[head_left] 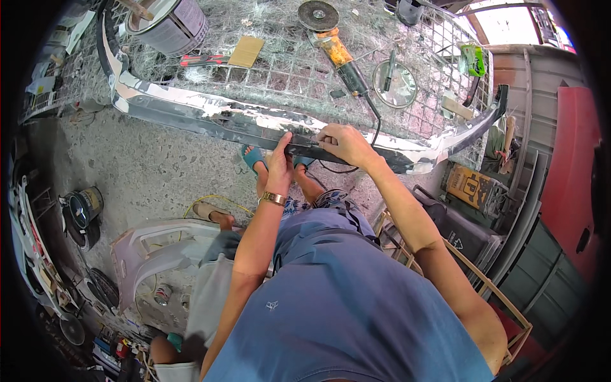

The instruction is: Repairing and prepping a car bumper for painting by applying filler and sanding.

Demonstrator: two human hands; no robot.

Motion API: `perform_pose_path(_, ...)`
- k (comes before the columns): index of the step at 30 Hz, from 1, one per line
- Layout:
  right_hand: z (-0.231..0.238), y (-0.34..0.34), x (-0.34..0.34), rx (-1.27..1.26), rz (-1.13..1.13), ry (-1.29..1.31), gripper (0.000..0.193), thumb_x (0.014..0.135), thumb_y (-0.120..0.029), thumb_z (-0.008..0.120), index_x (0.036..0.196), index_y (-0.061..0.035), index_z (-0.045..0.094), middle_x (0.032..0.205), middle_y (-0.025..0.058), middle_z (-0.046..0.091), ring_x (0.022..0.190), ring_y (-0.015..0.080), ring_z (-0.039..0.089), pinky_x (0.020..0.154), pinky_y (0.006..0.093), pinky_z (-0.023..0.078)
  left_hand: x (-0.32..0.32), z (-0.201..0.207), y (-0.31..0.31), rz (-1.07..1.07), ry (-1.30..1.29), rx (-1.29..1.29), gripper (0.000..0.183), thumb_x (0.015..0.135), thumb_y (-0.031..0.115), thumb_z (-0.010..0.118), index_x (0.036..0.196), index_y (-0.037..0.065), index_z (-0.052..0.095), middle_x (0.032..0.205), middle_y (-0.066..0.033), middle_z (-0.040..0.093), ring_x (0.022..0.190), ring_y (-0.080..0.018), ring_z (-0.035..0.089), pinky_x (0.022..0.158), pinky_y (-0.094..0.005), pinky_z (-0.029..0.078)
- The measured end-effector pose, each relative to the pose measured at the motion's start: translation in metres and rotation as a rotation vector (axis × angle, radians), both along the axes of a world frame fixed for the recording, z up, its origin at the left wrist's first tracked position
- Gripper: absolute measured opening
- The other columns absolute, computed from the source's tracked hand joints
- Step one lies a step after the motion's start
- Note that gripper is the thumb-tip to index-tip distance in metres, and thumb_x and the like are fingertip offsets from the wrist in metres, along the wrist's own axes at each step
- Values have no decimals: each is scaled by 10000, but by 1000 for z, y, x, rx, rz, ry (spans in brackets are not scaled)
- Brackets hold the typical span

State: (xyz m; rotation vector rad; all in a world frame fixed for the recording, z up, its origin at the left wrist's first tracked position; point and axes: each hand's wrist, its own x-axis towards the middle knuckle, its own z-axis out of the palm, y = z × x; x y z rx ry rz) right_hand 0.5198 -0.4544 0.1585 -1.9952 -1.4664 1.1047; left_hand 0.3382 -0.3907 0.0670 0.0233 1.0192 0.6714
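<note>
A long, curved black bumper lip (191, 120), patched with white filler, lies along the near edge of a mesh-topped table. My left hand (280, 158) grips its near edge around the middle, with the thumb up over the front face and the fingers hidden below. Just to the right, my right hand (345, 144) rests against the lip's dark upper surface. Its fingers are curled together, and whatever they may pinch is hidden. Beyond that hand lies an orange and black angle grinder (339, 54), its cord running down behind the lip.
On the mesh tabletop (267, 83) are a paint can (181, 28), a red utility knife (203, 60), a cardboard piece (246, 51) and a round clear lid (394, 84). Another person's sandalled foot (219, 216) and a pale bumper (143, 251) are at lower left. A red panel (573, 178) stands right.
</note>
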Motion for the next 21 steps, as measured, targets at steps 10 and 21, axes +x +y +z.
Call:
perform_pose_path(10, -7, 0, -6, 101, 103, -135, 125, 821, -155, 653, 874, -47, 618, 844, 121, 634, 836, 347, 620, 745, 452, 459, 1, 2, -1, 22, -38, 39, 302, 831, 41, 738, 1096, 75, 598, 1007, -14, 652, 891, -132, 645, 770, -263, 537)
perform_pose_path(21, -10, -6, -11, 194, 69, -203, 123, 808, -117, 675, 900, -45, 638, 814, 105, 623, 737, 286, 607, 701, 386, 465, -8, -17, -3, 45, -94, 40, 105, 841, 99, 700, 924, 75, 640, 892, -12, 665, 824, -140, 644, 755, -287, 519)
